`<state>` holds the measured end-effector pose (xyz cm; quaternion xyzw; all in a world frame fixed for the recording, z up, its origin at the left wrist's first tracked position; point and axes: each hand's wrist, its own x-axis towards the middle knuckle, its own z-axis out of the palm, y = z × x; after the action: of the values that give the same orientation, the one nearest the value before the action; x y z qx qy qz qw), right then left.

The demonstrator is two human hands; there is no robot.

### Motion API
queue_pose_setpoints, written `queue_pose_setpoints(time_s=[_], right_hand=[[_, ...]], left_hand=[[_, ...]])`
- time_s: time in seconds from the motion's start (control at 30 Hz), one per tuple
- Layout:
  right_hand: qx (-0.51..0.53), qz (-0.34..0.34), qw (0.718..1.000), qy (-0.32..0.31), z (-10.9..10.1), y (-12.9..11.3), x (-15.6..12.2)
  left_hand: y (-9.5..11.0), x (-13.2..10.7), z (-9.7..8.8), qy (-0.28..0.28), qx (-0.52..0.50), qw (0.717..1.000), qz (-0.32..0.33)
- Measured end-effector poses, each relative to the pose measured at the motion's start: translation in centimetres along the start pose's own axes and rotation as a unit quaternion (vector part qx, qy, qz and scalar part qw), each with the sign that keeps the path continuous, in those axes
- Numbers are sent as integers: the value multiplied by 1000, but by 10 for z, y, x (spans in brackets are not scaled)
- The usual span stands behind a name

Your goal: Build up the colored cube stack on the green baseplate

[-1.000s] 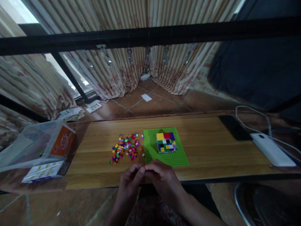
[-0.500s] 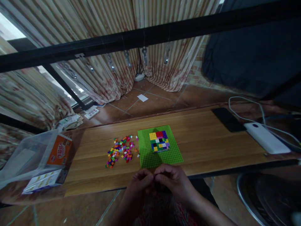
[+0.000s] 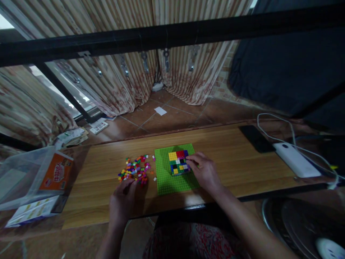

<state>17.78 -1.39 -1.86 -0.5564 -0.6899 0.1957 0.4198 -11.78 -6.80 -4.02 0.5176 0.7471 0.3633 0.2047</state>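
From my remote station I read two bare hands over the worktop [image 3: 231, 169]. Right hand [image 3: 206, 172]: the fingers are drawn close together at the right side of the multicoloured brick block [image 3: 176, 163]. I cannot tell whether a brick sits between them, nor whether they press on the block. The block stands on the green baseplate [image 3: 165, 185], directly left of these fingers; its top shows a yellow area at the far left corner, red beside it, and mixed colours nearer me.

Left hand [image 3: 121, 201]: thumb and fingertips are nearly together at the near edge of the loose bricks [image 3: 134, 168]. I cannot tell whether they grip one. The pile spreads just beyond these fingers, and a few stray bricks lie to their right, between pile and baseplate.

Well to the right of the right fingers, I locate a flat black device [image 3: 256, 139] and, nearer me, a white device [image 3: 296, 160] beside a white cable [image 3: 277, 136]. Well left of the left fingers are a clear plastic bin [image 3: 23, 192] and an orange box [image 3: 57, 172].
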Motion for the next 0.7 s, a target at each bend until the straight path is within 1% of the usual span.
queue_pose_setpoints(time_s=[0.13,0.2,0.27,0.4,0.53,0.6,0.7], right_hand=[[-58,-11,998,-12,5,4,5],[-63,-7,998,-15,6,4,7],[-52,13,999,-11,8,5,10],[5,102,995,12,12,8,13],[75,139,987,22,16,15,11],[115,164,979,26,18,18,9],[179,219,958,39,22,19,8]], left_hand=[[-10,1,5,-1,47,997,62],[-13,1,7,4,56,995,83],[-15,2,8,6,64,993,96],[-19,2,9,7,71,992,106],[-21,2,10,5,73,992,105],[-21,2,10,0,70,992,103],[-20,3,11,-3,64,993,103]])
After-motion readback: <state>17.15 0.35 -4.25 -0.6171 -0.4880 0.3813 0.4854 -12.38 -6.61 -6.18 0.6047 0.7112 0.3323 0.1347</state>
